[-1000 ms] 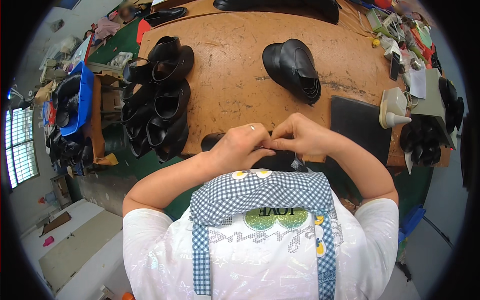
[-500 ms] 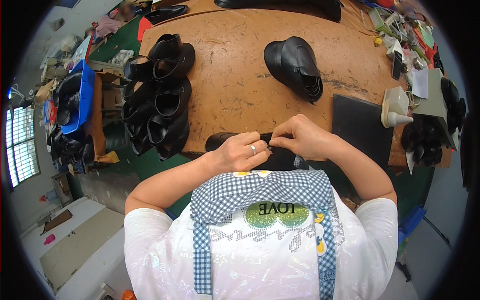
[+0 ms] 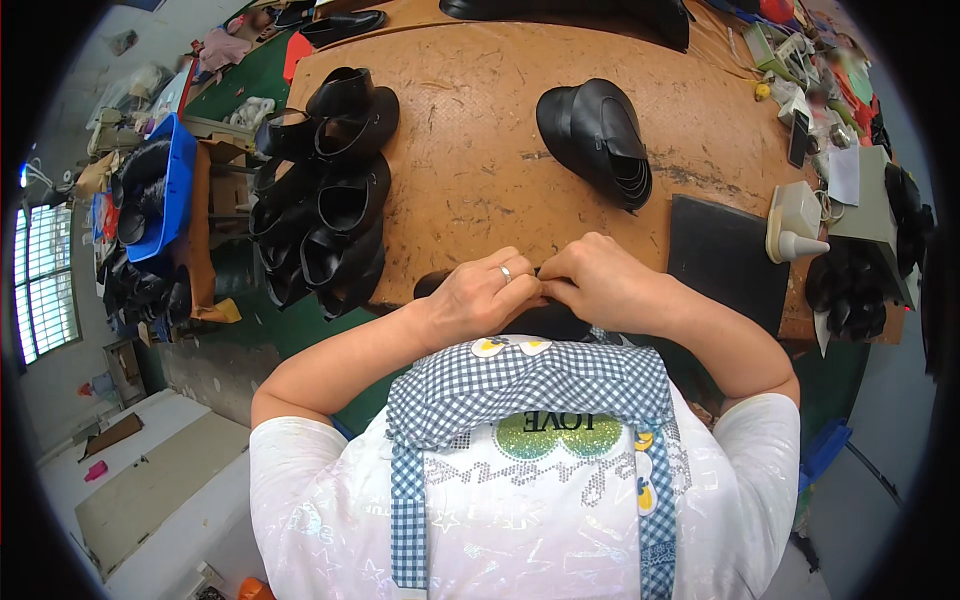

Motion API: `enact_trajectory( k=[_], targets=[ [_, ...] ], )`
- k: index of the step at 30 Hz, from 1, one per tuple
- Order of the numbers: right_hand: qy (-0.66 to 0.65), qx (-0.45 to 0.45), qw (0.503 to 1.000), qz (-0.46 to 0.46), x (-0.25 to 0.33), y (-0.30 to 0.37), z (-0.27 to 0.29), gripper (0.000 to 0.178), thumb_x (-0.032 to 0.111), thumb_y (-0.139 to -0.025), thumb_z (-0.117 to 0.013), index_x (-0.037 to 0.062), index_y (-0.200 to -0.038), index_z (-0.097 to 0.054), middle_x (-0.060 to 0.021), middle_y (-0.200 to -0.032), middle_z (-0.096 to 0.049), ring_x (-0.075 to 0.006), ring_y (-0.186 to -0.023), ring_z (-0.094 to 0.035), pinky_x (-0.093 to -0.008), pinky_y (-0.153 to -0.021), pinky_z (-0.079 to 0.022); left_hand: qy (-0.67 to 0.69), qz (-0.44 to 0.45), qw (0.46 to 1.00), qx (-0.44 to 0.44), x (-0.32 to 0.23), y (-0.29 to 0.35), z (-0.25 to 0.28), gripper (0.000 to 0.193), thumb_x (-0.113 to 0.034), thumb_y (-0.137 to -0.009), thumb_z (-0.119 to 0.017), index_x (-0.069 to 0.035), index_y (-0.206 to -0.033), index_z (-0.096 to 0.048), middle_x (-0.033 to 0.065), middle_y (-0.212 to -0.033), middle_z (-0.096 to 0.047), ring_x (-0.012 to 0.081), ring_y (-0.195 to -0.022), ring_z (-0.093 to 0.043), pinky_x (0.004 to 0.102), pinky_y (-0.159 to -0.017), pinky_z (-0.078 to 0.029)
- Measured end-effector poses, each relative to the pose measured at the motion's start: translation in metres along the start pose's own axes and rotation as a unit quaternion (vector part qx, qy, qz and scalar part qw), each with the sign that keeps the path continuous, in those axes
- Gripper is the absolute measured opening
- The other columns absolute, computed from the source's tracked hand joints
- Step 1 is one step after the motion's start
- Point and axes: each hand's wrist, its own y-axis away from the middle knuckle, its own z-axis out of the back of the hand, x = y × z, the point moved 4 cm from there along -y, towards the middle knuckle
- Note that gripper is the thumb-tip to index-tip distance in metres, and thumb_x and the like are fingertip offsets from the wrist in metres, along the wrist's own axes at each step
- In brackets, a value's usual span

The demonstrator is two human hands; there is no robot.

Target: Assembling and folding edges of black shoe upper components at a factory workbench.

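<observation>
My left hand [image 3: 480, 298] and my right hand [image 3: 598, 284] meet at the near edge of the brown worktable [image 3: 470, 160], fingertips pinched together over a black shoe upper [image 3: 545, 322] that lies mostly hidden under them. A ring shows on my left hand. Both hands grip the black piece close to my chest and checked apron.
Several black shoe uppers [image 3: 325, 200] are piled at the table's left edge. A stack of black uppers [image 3: 597, 140] lies at centre right. A black mat [image 3: 725, 260], a white glue bottle [image 3: 795, 225] and tool clutter sit right. A blue bin [image 3: 160, 185] holds more black pieces at left.
The hands have shifted slightly and drawn closer together on the black piece; the view has tipped a little. Nothing on the table has moved.
</observation>
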Motion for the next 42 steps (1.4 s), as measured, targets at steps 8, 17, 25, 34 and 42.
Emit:
enact_trajectory(
  k=[8, 17, 25, 34, 42],
  targets=[
    [-0.095, 0.022, 0.995, -0.010, -0.006, -0.002, 0.008, 0.017, 0.014, -0.084, -0.064, -0.0011, -0.089, -0.072, -0.0217, -0.073, -0.067, -0.0332, -0.064, -0.066, -0.0394, -0.065, -0.053, 0.196, 0.224, 0.951, 0.085, 0.021, 0.014, 0.004, 0.023, -0.009, -0.080, -0.074, -0.002, -0.089, -0.055, 0.0103, -0.081, -0.055, 0.0255, -0.074, -0.059, 0.0333, -0.064, -0.048],
    [-0.182, 0.057, 0.977, -0.095, 0.005, 0.002, 0.029, 0.021, 0.014, -0.090, -0.064, -0.0058, -0.094, -0.069, -0.0112, -0.069, -0.066, -0.0145, -0.052, -0.064, -0.0263, -0.047, -0.049, 0.240, 0.262, 0.931, 0.086, 0.021, -0.007, 0.015, 0.021, -0.011, -0.081, -0.073, -0.003, -0.086, -0.055, 0.0098, -0.076, -0.056, 0.0250, -0.073, -0.056, 0.0354, -0.067, -0.047],
    [-0.237, 0.098, 0.958, -0.125, -0.030, 0.006, 0.006, 0.021, 0.013, -0.089, -0.064, -0.0072, -0.091, -0.070, -0.0085, -0.072, -0.066, -0.0123, -0.055, -0.062, -0.0256, -0.048, -0.052, 0.106, 0.111, 0.987, 0.047, 0.010, -0.008, -0.016, 0.025, -0.012, -0.077, -0.078, -0.004, -0.085, -0.055, 0.0071, -0.075, -0.056, 0.0236, -0.073, -0.055, 0.0318, -0.071, -0.045],
    [-0.254, 0.073, 0.958, -0.110, -0.035, 0.018, 0.011, 0.019, 0.013, -0.091, -0.064, -0.0053, -0.092, -0.070, -0.0060, -0.073, -0.065, -0.0109, -0.058, -0.061, -0.0235, -0.050, -0.053, 0.196, 0.194, 0.955, 0.106, 0.013, -0.006, -0.007, 0.022, -0.015, -0.081, -0.075, -0.005, -0.087, -0.056, 0.0072, -0.079, -0.058, 0.0210, -0.076, -0.057, 0.0341, -0.076, -0.046],
    [-0.325, 0.092, 0.935, -0.106, -0.031, 0.020, -0.001, 0.021, 0.014, -0.092, -0.063, -0.0055, -0.095, -0.070, -0.0050, -0.078, -0.066, -0.0096, -0.062, -0.061, -0.0226, -0.052, -0.053, 0.203, 0.193, 0.951, 0.133, 0.016, -0.005, -0.006, 0.020, -0.021, -0.083, -0.072, -0.007, -0.087, -0.057, 0.0046, -0.076, -0.059, 0.0213, -0.072, -0.056, 0.0358, -0.090, -0.038]
  ],
)
